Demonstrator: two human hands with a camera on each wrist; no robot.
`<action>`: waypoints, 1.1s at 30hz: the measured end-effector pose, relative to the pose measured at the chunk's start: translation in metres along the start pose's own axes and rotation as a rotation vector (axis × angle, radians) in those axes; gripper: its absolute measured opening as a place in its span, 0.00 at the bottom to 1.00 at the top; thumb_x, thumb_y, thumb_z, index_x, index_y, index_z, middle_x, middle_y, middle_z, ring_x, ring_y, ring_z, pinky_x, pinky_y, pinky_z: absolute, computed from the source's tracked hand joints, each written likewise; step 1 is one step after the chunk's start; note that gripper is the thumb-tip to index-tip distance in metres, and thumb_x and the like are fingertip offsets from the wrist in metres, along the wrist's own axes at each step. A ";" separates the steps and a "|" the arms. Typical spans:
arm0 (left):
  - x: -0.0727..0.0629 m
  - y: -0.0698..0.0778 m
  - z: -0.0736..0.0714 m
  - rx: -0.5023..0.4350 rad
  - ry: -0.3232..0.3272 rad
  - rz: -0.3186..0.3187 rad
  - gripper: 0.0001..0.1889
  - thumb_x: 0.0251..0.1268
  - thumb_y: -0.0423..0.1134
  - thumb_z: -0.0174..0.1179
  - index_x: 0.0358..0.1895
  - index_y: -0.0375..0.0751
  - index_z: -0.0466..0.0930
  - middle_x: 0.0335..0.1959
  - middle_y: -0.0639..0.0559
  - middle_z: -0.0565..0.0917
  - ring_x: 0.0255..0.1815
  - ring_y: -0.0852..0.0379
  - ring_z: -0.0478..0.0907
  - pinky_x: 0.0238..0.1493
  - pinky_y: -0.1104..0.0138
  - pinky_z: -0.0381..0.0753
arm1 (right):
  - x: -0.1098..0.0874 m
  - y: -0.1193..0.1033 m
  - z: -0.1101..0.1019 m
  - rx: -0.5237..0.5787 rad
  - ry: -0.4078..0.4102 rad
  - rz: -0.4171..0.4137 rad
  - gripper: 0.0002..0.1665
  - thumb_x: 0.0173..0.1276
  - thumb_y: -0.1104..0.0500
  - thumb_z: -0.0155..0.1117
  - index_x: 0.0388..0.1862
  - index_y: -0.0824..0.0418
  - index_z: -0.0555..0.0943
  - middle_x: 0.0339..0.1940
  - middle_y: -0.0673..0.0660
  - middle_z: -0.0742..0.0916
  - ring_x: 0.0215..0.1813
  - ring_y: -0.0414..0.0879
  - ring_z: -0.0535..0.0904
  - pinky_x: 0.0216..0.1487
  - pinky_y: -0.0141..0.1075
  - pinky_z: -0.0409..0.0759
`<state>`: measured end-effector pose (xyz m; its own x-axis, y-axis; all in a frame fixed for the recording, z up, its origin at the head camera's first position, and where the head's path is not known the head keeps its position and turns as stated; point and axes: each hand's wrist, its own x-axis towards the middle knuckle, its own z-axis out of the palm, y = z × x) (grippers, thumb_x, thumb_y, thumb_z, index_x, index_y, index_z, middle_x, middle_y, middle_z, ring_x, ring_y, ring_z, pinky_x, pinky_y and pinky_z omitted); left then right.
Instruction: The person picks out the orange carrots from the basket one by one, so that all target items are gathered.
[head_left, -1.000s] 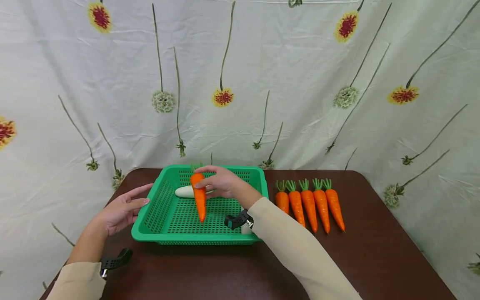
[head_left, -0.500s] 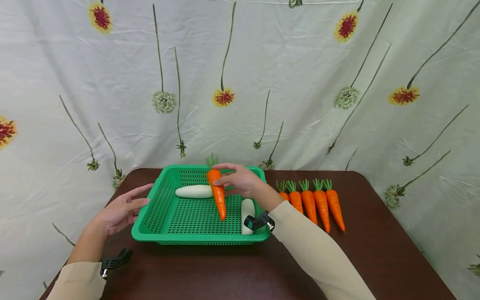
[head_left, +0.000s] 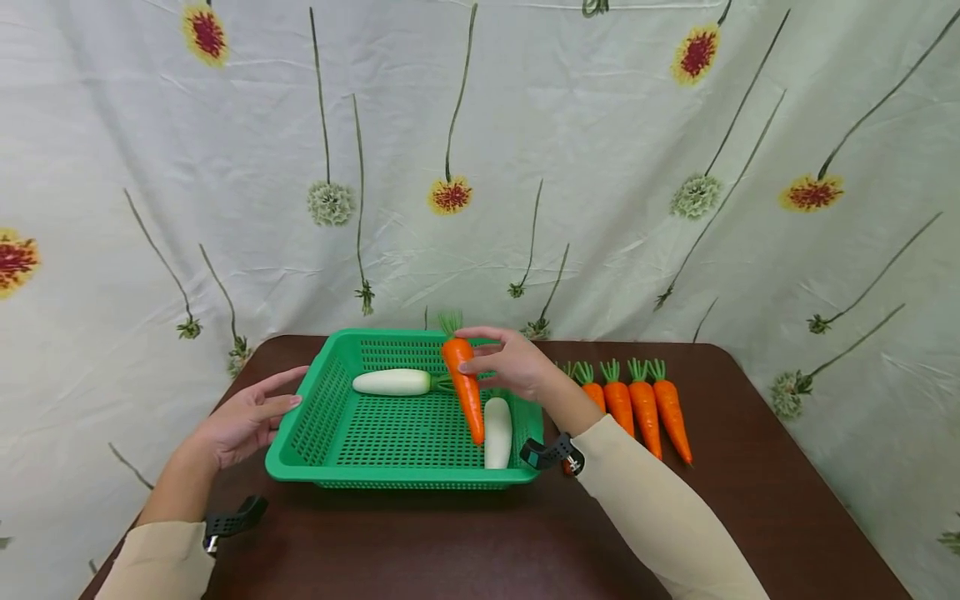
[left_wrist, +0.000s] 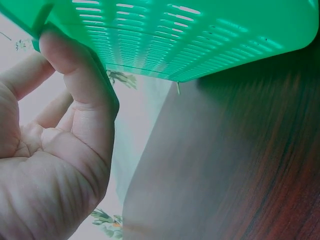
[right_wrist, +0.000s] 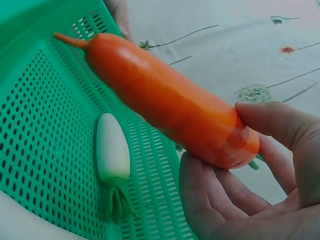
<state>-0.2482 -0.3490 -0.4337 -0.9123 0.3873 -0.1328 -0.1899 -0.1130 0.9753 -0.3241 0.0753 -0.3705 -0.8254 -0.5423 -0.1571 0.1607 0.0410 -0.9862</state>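
My right hand [head_left: 512,364] pinches an orange carrot [head_left: 463,387] near its leafy top, thumb on one side and fingers on the other. The carrot hangs tilted over the right half of a green plastic basket [head_left: 390,477]. Inside the basket lie a white radish [head_left: 392,382] with green leaves at the back and another white radish [head_left: 498,433] along the right side. My left hand [head_left: 243,421] holds the basket's left rim, its thumb at the rim; in the left wrist view the other fingers are partly hidden behind the thumb.
Right of the basket, several carrots [head_left: 670,417] lie in a row on the dark wooden table [head_left: 420,542], partly hidden by my right forearm. A flower-patterned cloth [head_left: 480,250] hangs behind the table.
My right hand has moved to the right with the carrot, from the middle of the basket toward its right side, uncovering both white radishes. My left hand has stayed at the rim.
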 end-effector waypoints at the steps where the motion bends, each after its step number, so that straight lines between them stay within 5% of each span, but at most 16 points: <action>1: 0.000 0.000 0.000 0.004 0.002 -0.001 0.37 0.83 0.32 0.46 0.85 0.45 0.37 0.54 0.53 0.89 0.51 0.52 0.90 0.51 0.55 0.89 | -0.002 0.000 -0.002 0.001 0.006 -0.006 0.34 0.68 0.70 0.69 0.71 0.51 0.77 0.65 0.66 0.82 0.58 0.57 0.84 0.58 0.52 0.86; 9: 0.001 0.001 0.000 0.017 0.009 -0.006 0.38 0.83 0.32 0.46 0.85 0.43 0.34 0.54 0.53 0.89 0.51 0.52 0.90 0.51 0.55 0.89 | -0.021 0.008 -0.019 0.044 0.092 -0.056 0.35 0.67 0.71 0.69 0.71 0.52 0.76 0.62 0.65 0.85 0.53 0.52 0.87 0.56 0.46 0.88; 16: 0.003 -0.002 -0.003 0.027 0.005 -0.001 0.38 0.83 0.33 0.46 0.84 0.43 0.33 0.54 0.52 0.89 0.50 0.52 0.90 0.50 0.54 0.89 | -0.037 0.016 -0.037 0.055 0.152 -0.088 0.33 0.68 0.70 0.68 0.71 0.54 0.77 0.70 0.64 0.78 0.51 0.47 0.85 0.47 0.34 0.87; 33: 0.000 0.000 0.000 0.041 0.031 -0.009 0.39 0.83 0.34 0.47 0.84 0.43 0.33 0.54 0.52 0.89 0.49 0.51 0.90 0.50 0.54 0.89 | -0.075 0.030 -0.078 0.026 0.192 -0.146 0.36 0.69 0.68 0.68 0.75 0.60 0.71 0.59 0.53 0.82 0.43 0.45 0.83 0.42 0.33 0.86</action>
<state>-0.2478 -0.3490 -0.4339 -0.9214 0.3600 -0.1463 -0.1837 -0.0720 0.9803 -0.2992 0.1825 -0.3924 -0.9283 -0.3713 -0.0224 0.0439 -0.0496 -0.9978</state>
